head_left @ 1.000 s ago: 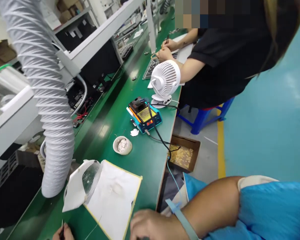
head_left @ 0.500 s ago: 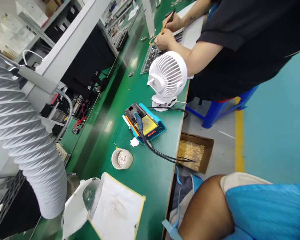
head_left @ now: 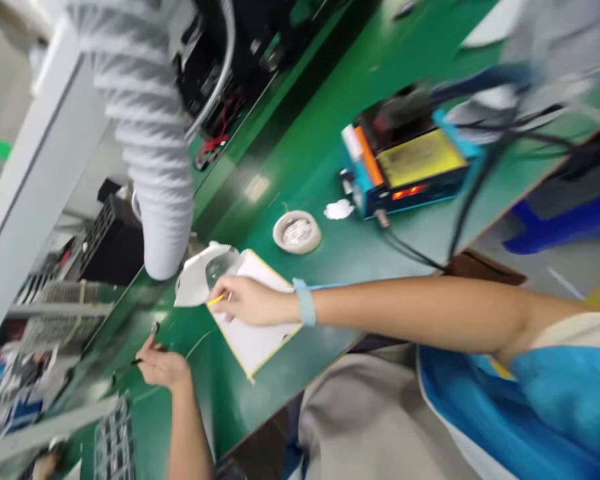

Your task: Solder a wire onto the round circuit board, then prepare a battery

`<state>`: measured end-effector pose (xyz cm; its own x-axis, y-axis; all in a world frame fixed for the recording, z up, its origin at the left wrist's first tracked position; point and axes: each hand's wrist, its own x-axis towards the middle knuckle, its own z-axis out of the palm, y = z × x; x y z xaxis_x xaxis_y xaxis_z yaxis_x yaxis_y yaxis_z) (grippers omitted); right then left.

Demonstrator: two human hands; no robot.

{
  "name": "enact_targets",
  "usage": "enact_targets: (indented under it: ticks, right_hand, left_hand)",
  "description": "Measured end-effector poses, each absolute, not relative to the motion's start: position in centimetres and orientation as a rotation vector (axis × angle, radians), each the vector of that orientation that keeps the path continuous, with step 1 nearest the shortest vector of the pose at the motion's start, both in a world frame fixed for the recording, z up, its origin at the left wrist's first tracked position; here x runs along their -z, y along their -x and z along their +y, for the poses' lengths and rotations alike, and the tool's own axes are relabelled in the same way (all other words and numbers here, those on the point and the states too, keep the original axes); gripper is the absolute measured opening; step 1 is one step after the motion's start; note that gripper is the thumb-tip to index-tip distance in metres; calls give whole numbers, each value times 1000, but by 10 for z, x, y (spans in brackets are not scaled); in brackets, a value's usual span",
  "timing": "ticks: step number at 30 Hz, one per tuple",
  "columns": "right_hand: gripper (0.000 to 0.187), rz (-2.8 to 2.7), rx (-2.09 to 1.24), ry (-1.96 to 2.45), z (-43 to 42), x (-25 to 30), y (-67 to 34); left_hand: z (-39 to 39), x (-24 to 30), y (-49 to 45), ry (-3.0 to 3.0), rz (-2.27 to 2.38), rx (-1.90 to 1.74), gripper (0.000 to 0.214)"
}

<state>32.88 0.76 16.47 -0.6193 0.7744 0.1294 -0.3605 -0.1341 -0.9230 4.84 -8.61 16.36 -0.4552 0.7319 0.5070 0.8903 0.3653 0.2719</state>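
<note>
My right hand (head_left: 240, 301), with a light blue strap (head_left: 306, 303) at the wrist, rests over a white sheet (head_left: 260, 333) edged in yellow. Its fingers are pinched together; a short yellow piece (head_left: 215, 301) shows at their tips, though blur hides what it belongs to. Beyond them lies a bent white piece with a clear part (head_left: 196, 275). My left hand (head_left: 163, 368) is further left over the green bench, fingers closed around a thin dark tool (head_left: 127, 366). A small shiny metal part (head_left: 155, 327) appears at one fingertip; whether it is gripped is unclear.
A grey corrugated duct (head_left: 167, 233) hangs above the bench. A round white pot (head_left: 313, 245) of pale bits and a soldering station (head_left: 370, 190) with a yellow sponge and cables stand to the right. A slotted tray (head_left: 114, 443) lies lower left.
The view has swung left and closer to the bench. Both my hands have come into sight, the right over the white sheet. The co-worker's hands have left the picture.
</note>
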Motion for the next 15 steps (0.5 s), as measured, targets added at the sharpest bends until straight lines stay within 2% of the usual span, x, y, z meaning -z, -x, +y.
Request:
enact_targets:
  ticks: [3,6,12,15]
  right_hand:
    - [7,-1337,-1932,553,15,-139,-315]
    - [10,-1368,-1915,647,15,-119,-314]
    - [33,-1429,-1754,739,19,-101,-323]
    - [35,-1479,-1685,688,21,-89,-319]
  left_hand:
    - [-99,-147,-36,1316,-2182,976,91]
    - [-99,-132,-27,1499,-2155,1019,78]
    - [-101,-118,-26,1997,-2117,649,44]
    - [-107,-116,-25,2035,-2000,458,33]
